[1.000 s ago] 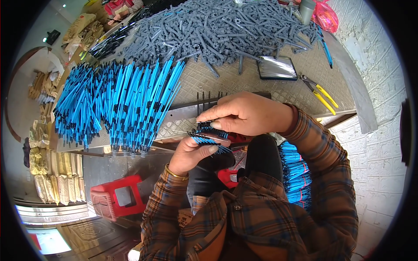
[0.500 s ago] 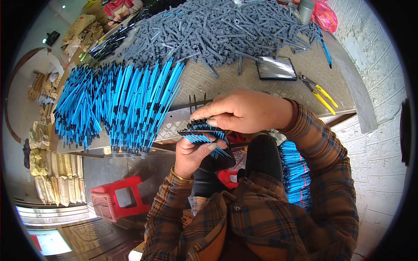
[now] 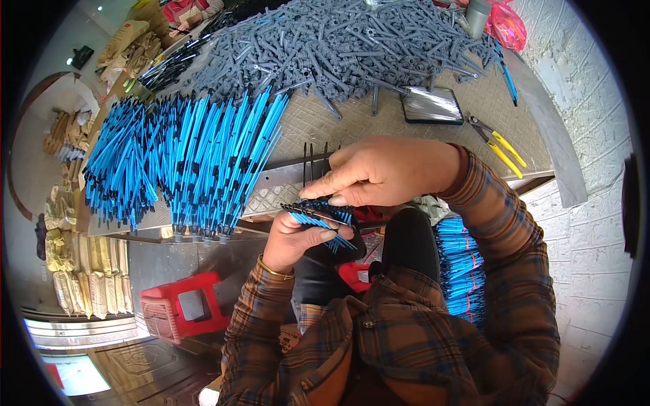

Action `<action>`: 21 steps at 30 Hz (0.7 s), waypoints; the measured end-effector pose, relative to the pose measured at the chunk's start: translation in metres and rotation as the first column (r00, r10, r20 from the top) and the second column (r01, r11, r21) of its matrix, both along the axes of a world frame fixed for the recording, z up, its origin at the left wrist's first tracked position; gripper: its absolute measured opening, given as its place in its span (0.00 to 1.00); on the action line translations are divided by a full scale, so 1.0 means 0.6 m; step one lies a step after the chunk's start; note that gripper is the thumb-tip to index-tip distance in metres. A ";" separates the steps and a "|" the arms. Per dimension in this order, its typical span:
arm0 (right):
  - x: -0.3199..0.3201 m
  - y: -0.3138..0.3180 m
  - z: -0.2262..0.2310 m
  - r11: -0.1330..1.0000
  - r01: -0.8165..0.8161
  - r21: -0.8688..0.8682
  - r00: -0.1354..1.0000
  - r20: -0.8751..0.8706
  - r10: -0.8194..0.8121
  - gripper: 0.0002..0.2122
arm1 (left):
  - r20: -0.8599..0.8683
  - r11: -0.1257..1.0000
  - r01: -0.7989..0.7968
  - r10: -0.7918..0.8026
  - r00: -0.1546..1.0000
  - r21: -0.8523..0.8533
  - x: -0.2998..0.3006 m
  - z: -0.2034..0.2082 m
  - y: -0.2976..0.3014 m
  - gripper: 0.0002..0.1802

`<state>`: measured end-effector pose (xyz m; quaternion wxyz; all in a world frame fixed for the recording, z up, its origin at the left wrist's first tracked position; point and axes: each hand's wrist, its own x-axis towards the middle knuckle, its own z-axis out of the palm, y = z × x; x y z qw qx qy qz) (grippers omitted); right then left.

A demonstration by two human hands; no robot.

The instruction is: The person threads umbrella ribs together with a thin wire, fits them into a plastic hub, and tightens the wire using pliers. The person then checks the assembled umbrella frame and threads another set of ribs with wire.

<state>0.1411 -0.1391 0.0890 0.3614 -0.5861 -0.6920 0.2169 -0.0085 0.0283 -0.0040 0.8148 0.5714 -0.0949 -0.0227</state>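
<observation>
My left hand (image 3: pixel 292 242) is closed round a bunch of thin blue rods with black ends (image 3: pixel 317 221), held over my lap at the table's front edge. Its thumb presses across the rods, whose black ends line up in a row facing the table. My right hand (image 3: pixel 387 170) reaches over from the right, with index finger and thumb closed on the black ends; the other fingers are curled under and partly hidden. Thin black pins (image 3: pixel 311 159) stand upright on a metal strip (image 3: pixel 274 180) just beyond the hands.
Large bundles of blue rods (image 3: pixel 223 155) lie at the left of the table, below a heap of grey plastic tubes (image 3: pixel 311 51). A black tray (image 3: pixel 432 106) and yellow-handled pliers (image 3: pixel 497 145) lie right. A red stool (image 3: pixel 183 308) stands lower left; another person's hand (image 3: pixel 191 21) shows far left.
My left hand has shifted slightly left, and the bunch of rods has tilted. The fingers of my right hand have moved a little along the black ends, leaving more upright pins showing.
</observation>
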 end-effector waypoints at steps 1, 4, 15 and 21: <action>-0.001 -0.001 0.003 1.000 -0.006 -0.023 0.999 0.036 0.006 0.16 | 0.012 0.998 0.053 -0.052 0.999 -0.016 0.000 0.000 0.003 0.10; -0.005 -0.003 0.012 0.998 -0.014 -0.069 0.994 0.107 0.021 0.16 | -0.012 0.997 0.070 -0.071 0.997 -0.034 -0.002 0.005 0.008 0.09; -0.001 0.001 -0.012 0.990 0.138 0.006 0.982 -0.135 -0.135 0.15 | 0.024 0.987 -0.162 0.161 0.987 0.016 -0.004 0.002 -0.018 0.07; 0.005 0.002 -0.010 0.999 0.041 -0.015 0.987 -0.157 -0.043 0.15 | 0.046 0.997 -0.071 0.072 0.996 -0.030 -0.002 -0.006 -0.009 0.09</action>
